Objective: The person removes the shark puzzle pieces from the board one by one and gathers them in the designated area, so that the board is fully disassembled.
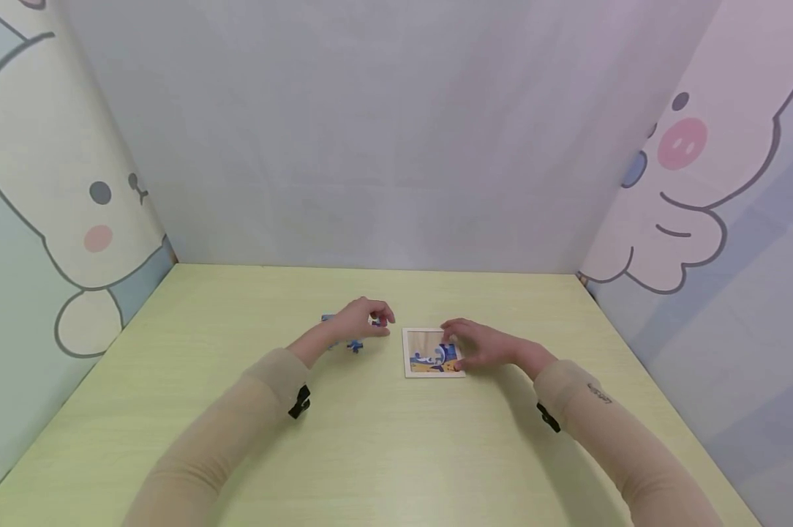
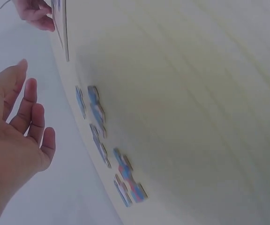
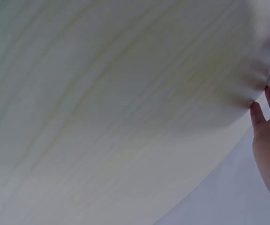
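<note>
A small picture puzzle in a pale square frame (image 1: 406, 359) lies on the table, partly filled with blue, white and orange pieces; bare wood shows at its upper left. My right hand (image 1: 482, 344) rests at the frame's right side, thumb at its lower right and fingers about the upper right corner. In the right wrist view the fingertips (image 3: 254, 107) touch down along the frame's edge. My left hand (image 1: 360, 320) hovers left of the frame with fingers loosely bent and nothing in them. Near it lie loose puzzle pieces (image 2: 97, 110), blue with some red (image 2: 128, 176).
The pale yellow-green table (image 1: 383, 454) ends at a grey-white curtain (image 1: 383, 146) behind. Cartoon-printed panels (image 1: 107, 219) stand along both sides. A loose blue piece (image 1: 355, 345) lies just in front of the left hand.
</note>
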A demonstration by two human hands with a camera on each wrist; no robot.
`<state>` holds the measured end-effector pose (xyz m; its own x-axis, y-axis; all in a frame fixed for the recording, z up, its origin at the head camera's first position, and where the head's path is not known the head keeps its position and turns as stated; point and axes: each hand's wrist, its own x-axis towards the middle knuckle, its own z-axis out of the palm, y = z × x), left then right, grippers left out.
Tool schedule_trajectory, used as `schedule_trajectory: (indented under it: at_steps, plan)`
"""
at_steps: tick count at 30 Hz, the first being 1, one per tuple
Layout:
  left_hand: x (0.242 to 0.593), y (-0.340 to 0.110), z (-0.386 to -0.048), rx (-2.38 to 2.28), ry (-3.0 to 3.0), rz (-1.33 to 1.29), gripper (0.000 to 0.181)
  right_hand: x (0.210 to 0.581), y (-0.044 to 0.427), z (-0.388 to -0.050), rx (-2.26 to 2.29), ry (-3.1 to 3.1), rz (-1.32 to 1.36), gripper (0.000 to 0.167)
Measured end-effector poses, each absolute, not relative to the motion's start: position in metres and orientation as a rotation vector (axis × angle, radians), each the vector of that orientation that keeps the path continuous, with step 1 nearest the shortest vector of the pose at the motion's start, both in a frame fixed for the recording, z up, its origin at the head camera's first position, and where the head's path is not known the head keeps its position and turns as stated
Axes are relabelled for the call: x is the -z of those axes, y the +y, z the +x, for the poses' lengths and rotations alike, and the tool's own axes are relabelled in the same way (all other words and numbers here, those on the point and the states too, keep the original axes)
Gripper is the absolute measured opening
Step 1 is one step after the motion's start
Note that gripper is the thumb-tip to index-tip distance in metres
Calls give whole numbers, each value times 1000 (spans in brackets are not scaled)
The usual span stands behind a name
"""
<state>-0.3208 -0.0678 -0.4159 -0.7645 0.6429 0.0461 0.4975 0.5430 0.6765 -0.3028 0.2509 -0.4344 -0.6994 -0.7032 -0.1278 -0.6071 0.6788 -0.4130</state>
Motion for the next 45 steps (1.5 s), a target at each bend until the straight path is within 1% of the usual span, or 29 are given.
schedule_trajectory:
  at_steps: [6, 13, 22, 27, 30, 34, 45]
  plan:
    - [416, -43, -321, -1019, 2566, 997, 24, 442, 257, -302, 523, 2689, -938, 74]
    - [418, -12, -318, -974, 2585, 997, 30, 449, 266, -302, 552, 2741, -831, 83]
    - [424, 15, -310, -819, 2617, 965, 37, 450, 263, -297, 582, 2742, -854, 83]
    - [428, 24, -310, -642, 2664, 1010, 41, 448, 261, -297, 580, 2739, -877, 83]
    - [432, 26, -312, -548, 2682, 1053, 43, 449, 260, -297, 573, 2742, -909, 83]
    - [436, 25, -314, -537, 2671, 1056, 44, 450, 259, -297, 577, 2739, -929, 83]
    - [439, 26, -316, -508, 2658, 1050, 40, 450, 260, -298, 587, 2732, -923, 81]
